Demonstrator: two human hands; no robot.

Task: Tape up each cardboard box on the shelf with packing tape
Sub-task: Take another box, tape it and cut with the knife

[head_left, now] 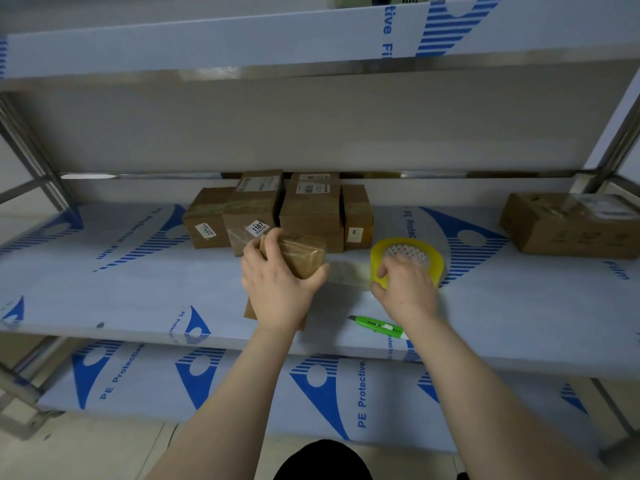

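Note:
A small cardboard box (304,258) lies on the middle shelf (138,299), and my left hand (277,292) grips it from above. My right hand (405,289) holds a roll of packing tape (408,254) with a yellow core, fingers inside the roll. A clear strip of tape (346,273) stretches from the roll to the box's right side. Behind them several taped cardboard boxes (277,209) stand in a cluster at the back of the shelf.
A green utility knife (377,325) lies near the shelf's front edge under my right wrist. A larger cardboard box (568,223) sits at the far right. An upper shelf (311,39) hangs overhead and a lower shelf (242,393) lies below.

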